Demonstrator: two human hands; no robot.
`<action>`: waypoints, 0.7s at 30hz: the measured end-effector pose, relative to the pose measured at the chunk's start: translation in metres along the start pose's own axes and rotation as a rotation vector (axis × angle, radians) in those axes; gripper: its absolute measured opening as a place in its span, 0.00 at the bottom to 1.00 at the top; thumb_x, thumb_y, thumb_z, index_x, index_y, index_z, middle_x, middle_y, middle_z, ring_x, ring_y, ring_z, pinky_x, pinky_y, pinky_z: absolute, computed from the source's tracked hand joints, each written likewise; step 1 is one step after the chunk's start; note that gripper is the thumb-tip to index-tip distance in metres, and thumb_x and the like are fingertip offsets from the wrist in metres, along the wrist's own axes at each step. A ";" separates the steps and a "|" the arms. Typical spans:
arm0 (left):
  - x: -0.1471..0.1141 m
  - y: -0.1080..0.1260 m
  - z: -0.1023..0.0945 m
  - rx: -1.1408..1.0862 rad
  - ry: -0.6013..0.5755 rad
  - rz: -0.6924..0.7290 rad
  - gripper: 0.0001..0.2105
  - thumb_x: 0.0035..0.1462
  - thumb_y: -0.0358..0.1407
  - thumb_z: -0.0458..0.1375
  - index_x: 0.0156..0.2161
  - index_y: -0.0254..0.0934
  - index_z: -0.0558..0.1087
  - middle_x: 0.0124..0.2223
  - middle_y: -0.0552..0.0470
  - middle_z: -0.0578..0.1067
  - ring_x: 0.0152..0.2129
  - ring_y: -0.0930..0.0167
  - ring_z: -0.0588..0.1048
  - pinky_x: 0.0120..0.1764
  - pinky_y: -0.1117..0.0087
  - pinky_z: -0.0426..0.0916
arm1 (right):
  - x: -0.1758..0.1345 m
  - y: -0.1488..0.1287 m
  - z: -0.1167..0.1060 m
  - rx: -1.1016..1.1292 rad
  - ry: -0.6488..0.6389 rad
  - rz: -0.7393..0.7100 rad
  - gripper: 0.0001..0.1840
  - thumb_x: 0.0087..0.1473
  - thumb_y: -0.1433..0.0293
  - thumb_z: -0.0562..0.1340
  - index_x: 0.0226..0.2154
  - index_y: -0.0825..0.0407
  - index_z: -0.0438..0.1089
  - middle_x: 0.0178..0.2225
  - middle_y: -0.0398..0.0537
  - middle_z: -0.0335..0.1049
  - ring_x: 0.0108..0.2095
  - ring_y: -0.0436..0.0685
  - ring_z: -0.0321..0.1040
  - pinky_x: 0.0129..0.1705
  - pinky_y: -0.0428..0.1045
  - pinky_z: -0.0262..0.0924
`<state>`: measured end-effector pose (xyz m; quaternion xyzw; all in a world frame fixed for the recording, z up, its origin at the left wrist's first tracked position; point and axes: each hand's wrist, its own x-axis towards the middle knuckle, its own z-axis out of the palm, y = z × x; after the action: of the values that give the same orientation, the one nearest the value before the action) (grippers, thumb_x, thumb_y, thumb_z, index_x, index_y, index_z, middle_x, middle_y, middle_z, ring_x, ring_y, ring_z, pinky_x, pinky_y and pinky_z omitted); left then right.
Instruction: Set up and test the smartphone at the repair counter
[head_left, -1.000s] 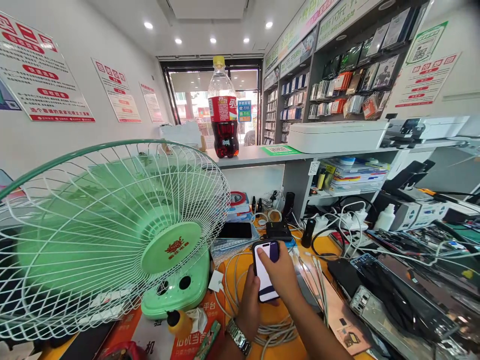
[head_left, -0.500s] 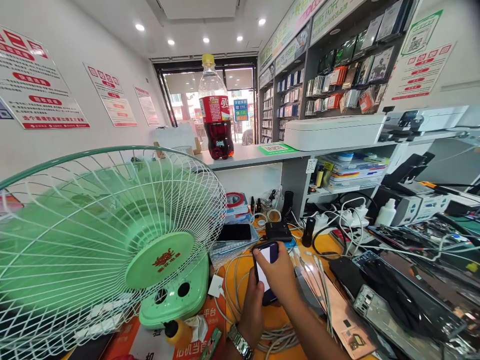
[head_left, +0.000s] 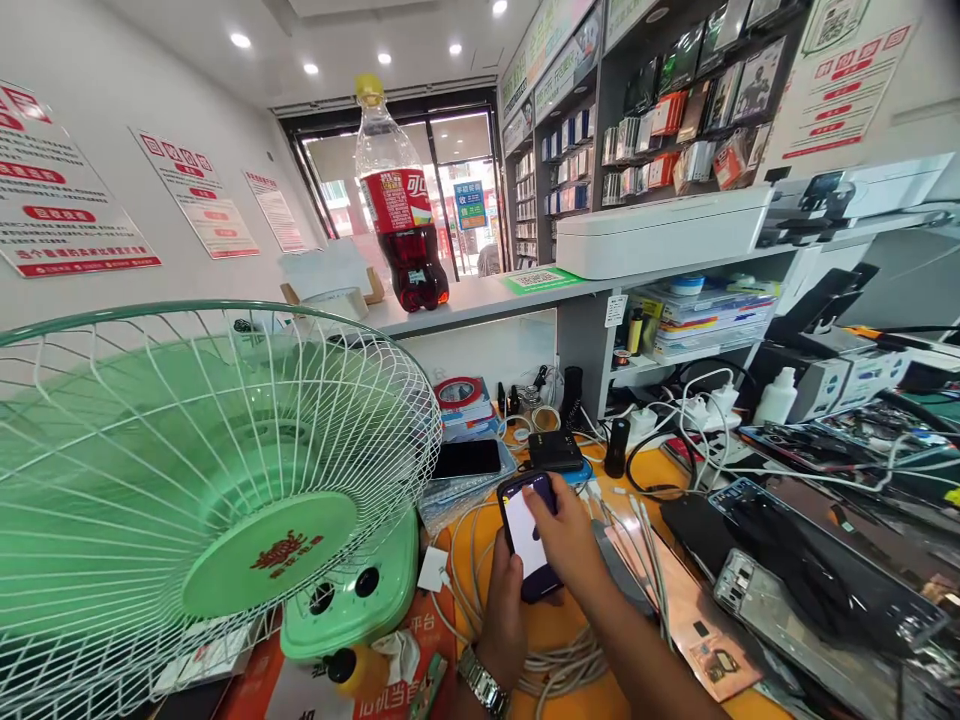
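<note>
A dark-cased smartphone (head_left: 523, 530) with a mostly white lit screen is held upright at a slant above the orange desk mat. My left hand (head_left: 502, 610), with a metal watch (head_left: 484, 682) on its wrist, wraps round the phone's lower left side, the thumb along the edge. At the opposite side, my right hand (head_left: 571, 540) grips the phone's right edge, and its thumb lies over the upper screen. Its other fingers are mostly hidden behind the phone. Coiled pale cables (head_left: 566, 665) lie below the hands, and a black box (head_left: 555, 451) sits just beyond the phone.
A green fan (head_left: 270, 555) fills the left side. On the raised counter stands a cola bottle (head_left: 401, 205). Another phone (head_left: 466, 459) lies on bubble wrap behind the hands. Phone parts (head_left: 810, 600), tangled cables and a white dropper bottle (head_left: 777, 398) crowd the right side.
My right thumb has moved up and across the screen, uncovering more of its lower part. The phone sits slightly further left and higher. The camera view has shifted and tilted a little.
</note>
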<state>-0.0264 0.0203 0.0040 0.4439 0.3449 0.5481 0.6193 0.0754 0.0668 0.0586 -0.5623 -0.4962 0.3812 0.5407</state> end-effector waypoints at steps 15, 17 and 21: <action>0.003 -0.006 -0.002 -0.108 -0.006 -0.039 0.28 0.60 0.52 0.49 0.60 0.39 0.59 0.53 0.42 0.69 0.38 0.65 0.73 0.29 0.70 0.73 | 0.006 0.004 -0.022 -0.003 -0.156 -0.050 0.10 0.53 0.61 0.56 0.31 0.52 0.63 0.24 0.40 0.66 0.22 0.52 0.65 0.24 0.47 0.61; 0.005 -0.004 -0.002 -0.139 0.005 -0.037 0.27 0.60 0.52 0.48 0.59 0.40 0.60 0.51 0.44 0.70 0.37 0.66 0.73 0.29 0.70 0.73 | 0.002 0.007 -0.028 -0.021 -0.224 -0.075 0.12 0.49 0.65 0.60 0.38 0.52 0.65 0.29 0.42 0.69 0.27 0.53 0.68 0.29 0.47 0.63; 0.008 0.002 -0.001 -0.181 -0.001 -0.041 0.26 0.61 0.53 0.46 0.58 0.40 0.62 0.49 0.45 0.72 0.36 0.66 0.74 0.29 0.70 0.73 | -0.011 0.012 -0.038 -0.037 -0.483 -0.062 0.37 0.44 0.73 0.62 0.57 0.50 0.53 0.36 0.44 0.72 0.33 0.56 0.70 0.34 0.49 0.66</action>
<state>-0.0265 0.0286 0.0060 0.3794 0.3027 0.5638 0.6682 0.1117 0.0486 0.0504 -0.4494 -0.6350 0.4784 0.4074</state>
